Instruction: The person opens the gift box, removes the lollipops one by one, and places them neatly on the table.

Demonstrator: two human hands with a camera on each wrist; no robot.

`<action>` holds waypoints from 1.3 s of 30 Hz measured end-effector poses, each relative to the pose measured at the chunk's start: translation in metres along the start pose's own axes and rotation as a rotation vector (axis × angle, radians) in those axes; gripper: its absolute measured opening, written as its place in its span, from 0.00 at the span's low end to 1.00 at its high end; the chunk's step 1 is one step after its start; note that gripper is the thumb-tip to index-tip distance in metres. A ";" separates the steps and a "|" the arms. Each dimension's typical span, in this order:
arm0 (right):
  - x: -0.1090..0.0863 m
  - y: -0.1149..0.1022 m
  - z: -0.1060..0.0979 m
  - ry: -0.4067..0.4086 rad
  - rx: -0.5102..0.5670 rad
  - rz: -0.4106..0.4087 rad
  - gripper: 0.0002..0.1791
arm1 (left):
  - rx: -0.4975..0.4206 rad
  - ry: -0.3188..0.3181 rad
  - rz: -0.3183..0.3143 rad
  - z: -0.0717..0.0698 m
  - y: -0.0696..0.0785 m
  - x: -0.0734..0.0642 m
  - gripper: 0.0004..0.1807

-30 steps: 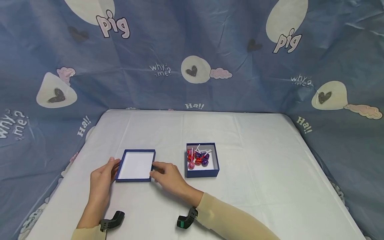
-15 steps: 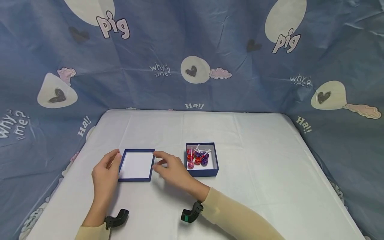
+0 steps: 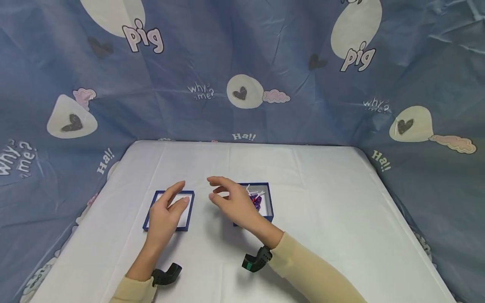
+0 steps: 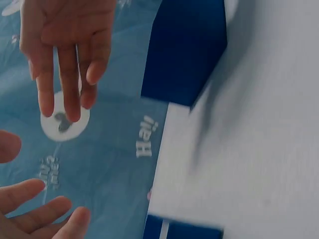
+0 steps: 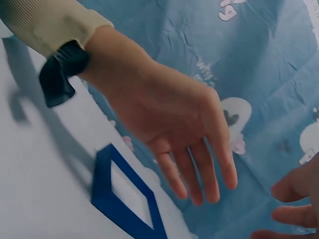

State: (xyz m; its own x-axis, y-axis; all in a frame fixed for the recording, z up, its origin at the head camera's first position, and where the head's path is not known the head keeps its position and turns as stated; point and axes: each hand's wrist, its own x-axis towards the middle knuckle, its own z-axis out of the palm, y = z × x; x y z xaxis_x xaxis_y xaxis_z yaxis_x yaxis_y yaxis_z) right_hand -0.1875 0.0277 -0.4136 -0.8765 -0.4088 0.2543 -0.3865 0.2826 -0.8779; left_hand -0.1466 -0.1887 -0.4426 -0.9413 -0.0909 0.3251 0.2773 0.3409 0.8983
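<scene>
A shallow blue square tray with a white inside, which looks like a box lid [image 3: 191, 210], lies on the table at left. Above its right part hovers my left hand [image 3: 163, 221], fingers loosely bent and nothing held. My right hand [image 3: 236, 206] hangs in the air over the left side of a deeper blue box [image 3: 270, 202], also holding nothing. Several lollipops [image 3: 256, 203] in purple and red wrappers with white sticks lie inside that box, partly hidden by the hand. In the left wrist view the box's outer wall [image 4: 184, 55] shows beneath the right hand [image 4: 75, 50].
A white cloth [image 3: 333, 210] covers the table. Behind it hangs a blue curtain [image 3: 303, 118] with printed words and hearts. Black bands with camera mounts sit on the left wrist [image 3: 166, 275] and right wrist [image 3: 257, 260].
Both hands have let go of the lid's sides and risen. They have moved rightward, the left over the lid, the right in front of the box. The lid and box stay in place.
</scene>
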 end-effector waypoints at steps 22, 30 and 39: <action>-0.015 0.041 -0.078 0.150 -0.188 0.037 0.17 | -0.136 -0.325 0.025 0.090 0.005 0.001 0.41; -0.023 0.057 -0.087 0.159 -0.309 0.097 0.17 | -0.082 -0.309 0.032 0.106 -0.004 -0.001 0.44; -0.026 0.065 -0.092 0.119 -0.505 0.103 0.20 | -0.178 -0.315 0.008 0.111 -0.017 -0.003 0.45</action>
State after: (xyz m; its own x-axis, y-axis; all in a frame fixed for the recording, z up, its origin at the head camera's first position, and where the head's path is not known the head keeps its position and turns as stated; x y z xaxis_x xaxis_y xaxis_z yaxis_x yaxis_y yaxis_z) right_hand -0.2159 0.1368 -0.4397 -0.9323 -0.2639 0.2474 -0.3614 0.7110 -0.6032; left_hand -0.1694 -0.0906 -0.4915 -0.9444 0.2135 0.2501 0.2879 0.1692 0.9426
